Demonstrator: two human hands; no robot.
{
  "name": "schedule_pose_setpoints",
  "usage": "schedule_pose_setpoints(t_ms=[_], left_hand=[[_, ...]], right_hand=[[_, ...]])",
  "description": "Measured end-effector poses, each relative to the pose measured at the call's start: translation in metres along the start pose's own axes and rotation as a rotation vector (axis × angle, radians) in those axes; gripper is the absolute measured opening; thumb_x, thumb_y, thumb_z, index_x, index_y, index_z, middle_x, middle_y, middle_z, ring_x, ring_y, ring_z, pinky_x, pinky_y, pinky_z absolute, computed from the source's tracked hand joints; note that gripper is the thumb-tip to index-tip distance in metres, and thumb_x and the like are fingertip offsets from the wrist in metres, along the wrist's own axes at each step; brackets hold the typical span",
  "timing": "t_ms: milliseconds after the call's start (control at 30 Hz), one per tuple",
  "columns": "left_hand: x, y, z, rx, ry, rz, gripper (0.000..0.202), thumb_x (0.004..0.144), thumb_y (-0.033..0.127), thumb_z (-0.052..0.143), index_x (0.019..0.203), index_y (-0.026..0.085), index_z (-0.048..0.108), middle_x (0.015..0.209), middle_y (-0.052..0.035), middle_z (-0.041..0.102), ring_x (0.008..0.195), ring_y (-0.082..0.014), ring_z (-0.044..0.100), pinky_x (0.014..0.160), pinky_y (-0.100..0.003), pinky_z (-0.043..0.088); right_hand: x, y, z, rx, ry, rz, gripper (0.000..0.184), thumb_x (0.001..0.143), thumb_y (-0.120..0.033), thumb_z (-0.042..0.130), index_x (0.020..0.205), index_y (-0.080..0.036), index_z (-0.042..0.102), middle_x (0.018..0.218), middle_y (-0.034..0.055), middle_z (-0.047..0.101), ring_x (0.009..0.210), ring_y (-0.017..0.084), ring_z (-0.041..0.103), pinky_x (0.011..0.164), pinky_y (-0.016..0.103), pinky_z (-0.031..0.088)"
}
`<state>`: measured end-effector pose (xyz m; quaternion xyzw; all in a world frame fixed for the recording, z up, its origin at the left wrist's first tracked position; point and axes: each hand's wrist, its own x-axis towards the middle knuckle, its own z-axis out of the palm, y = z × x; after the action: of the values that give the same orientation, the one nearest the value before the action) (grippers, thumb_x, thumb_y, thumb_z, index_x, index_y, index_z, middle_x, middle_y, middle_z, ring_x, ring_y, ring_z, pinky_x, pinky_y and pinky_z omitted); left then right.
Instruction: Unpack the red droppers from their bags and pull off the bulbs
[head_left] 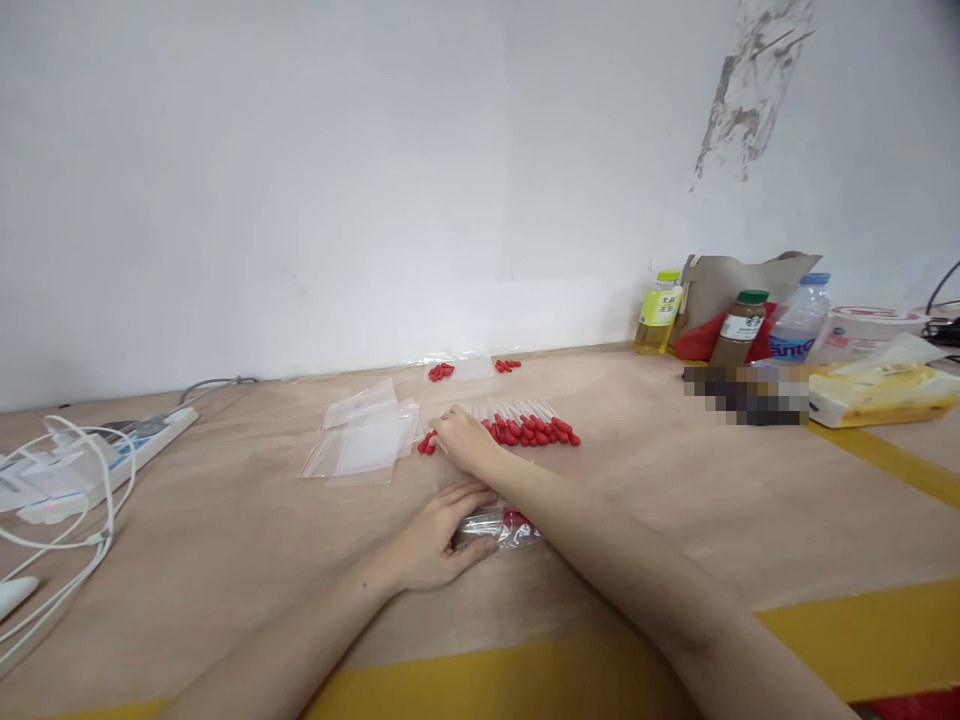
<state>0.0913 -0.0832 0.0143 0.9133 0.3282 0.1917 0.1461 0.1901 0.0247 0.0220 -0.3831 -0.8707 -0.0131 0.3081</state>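
Observation:
My left hand [446, 535] rests on the table with fingers and thumb apart, lying over a clear plastic bag [499, 527] that has red-ended pieces inside. My right arm crosses above the bag. Beyond it, my right hand [463, 438] has its fingers curled down next to a few red bulb ends [427, 443]; what lies between the fingertips is hidden. To its right is a row of clear-stemmed droppers with red bulbs [532, 430], bulbs toward me. Flat clear plastic bags [367, 440] overlap to the left of my right hand.
Filled clear bags with red bulbs [441, 372] lie by the wall. On the left are a power strip [161, 435] and white cables [109, 500]. Bottles [739, 330], a paper bag [697, 290] and a tissue pack [885, 395] stand on the right. Yellow tape [870, 635] crosses the near edge.

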Motion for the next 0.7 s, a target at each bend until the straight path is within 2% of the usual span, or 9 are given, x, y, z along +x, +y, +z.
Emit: schedule_pose_setpoints(t_ms=[33, 167, 267, 333, 400, 533, 633, 700], left_hand=[[-0.001, 0.000, 0.000, 0.005, 0.000, -0.005, 0.047, 0.082, 0.035, 0.050, 0.126, 0.021, 0.041, 0.128, -0.0075, 0.047, 0.119, -0.0225, 0.041, 0.101, -0.041, 0.033], [-0.006, -0.005, 0.002, 0.031, 0.002, -0.048, 0.050, 0.082, 0.038, 0.050, 0.128, 0.022, 0.039, 0.133, -0.0079, 0.042, 0.124, -0.0233, 0.035, 0.102, -0.044, 0.030], [-0.008, -0.007, 0.003, 0.028, -0.001, -0.060, 0.050, 0.082, 0.041, 0.050, 0.128, 0.023, 0.040, 0.133, -0.0077, 0.042, 0.124, -0.0233, 0.035, 0.102, -0.044, 0.030], [-0.009, -0.007, 0.003, 0.018, -0.002, -0.068, 0.049, 0.083, 0.042, 0.049, 0.128, 0.023, 0.041, 0.134, -0.0073, 0.042, 0.124, -0.0235, 0.035, 0.102, -0.044, 0.030], [-0.008, -0.007, 0.002, 0.008, -0.007, -0.082, 0.044, 0.086, 0.040, 0.043, 0.127, 0.024, 0.043, 0.133, -0.0061, 0.042, 0.124, -0.0226, 0.035, 0.102, -0.044, 0.030], [-0.005, -0.007, 0.000, 0.007, -0.024, -0.106, 0.038, 0.091, 0.035, 0.034, 0.125, 0.025, 0.046, 0.131, -0.0041, 0.046, 0.123, -0.0200, 0.037, 0.103, -0.043, 0.030], [-0.004, -0.008, 0.002, 0.018, -0.023, -0.111, 0.038, 0.089, 0.035, 0.037, 0.125, 0.024, 0.045, 0.131, -0.0042, 0.045, 0.124, -0.0195, 0.036, 0.103, -0.042, 0.031], [-0.005, -0.008, 0.003, 0.020, -0.016, -0.114, 0.039, 0.089, 0.035, 0.038, 0.126, 0.025, 0.044, 0.132, -0.0037, 0.045, 0.124, -0.0192, 0.036, 0.103, -0.041, 0.031]], right_hand=[[-0.001, 0.001, -0.002, 0.024, 0.007, 0.023, 0.007, 0.078, -0.022, 0.058, 0.081, -0.018, 0.063, 0.080, 0.0057, 0.065, 0.088, 0.019, 0.056, 0.071, 0.025, 0.042], [-0.015, 0.017, -0.020, 0.088, 0.058, 0.061, 0.028, 0.076, -0.036, 0.059, 0.094, -0.015, 0.060, 0.093, 0.0091, 0.064, 0.090, 0.020, 0.055, 0.077, 0.029, 0.042], [-0.043, 0.034, -0.041, 0.185, 0.179, 0.103, 0.022, 0.079, -0.032, 0.055, 0.090, -0.015, 0.060, 0.087, 0.0078, 0.064, 0.084, 0.018, 0.056, 0.078, 0.030, 0.041], [-0.068, 0.044, -0.054, 0.224, 0.213, 0.148, 0.016, 0.080, -0.028, 0.050, 0.086, -0.016, 0.060, 0.078, 0.0047, 0.063, 0.074, 0.015, 0.055, 0.071, 0.028, 0.041], [-0.093, 0.052, -0.064, 0.255, 0.176, 0.188, 0.011, 0.078, -0.023, 0.050, 0.077, -0.017, 0.059, 0.069, 0.0017, 0.060, 0.065, 0.013, 0.053, 0.063, 0.025, 0.040], [-0.128, 0.058, -0.075, 0.268, -0.017, 0.243, 0.006, 0.067, -0.017, 0.056, 0.065, -0.018, 0.061, 0.059, -0.0014, 0.058, 0.057, 0.011, 0.049, 0.059, 0.023, 0.038], [-0.136, 0.057, -0.077, 0.332, -0.160, 0.173, 0.008, 0.068, -0.022, 0.060, 0.069, -0.019, 0.067, 0.059, -0.0015, 0.058, 0.057, 0.010, 0.049, 0.059, 0.023, 0.037], [-0.136, 0.055, -0.078, 0.378, -0.203, 0.117, 0.013, 0.068, -0.028, 0.063, 0.075, -0.019, 0.069, 0.061, -0.0009, 0.058, 0.060, 0.011, 0.049, 0.059, 0.023, 0.037]])
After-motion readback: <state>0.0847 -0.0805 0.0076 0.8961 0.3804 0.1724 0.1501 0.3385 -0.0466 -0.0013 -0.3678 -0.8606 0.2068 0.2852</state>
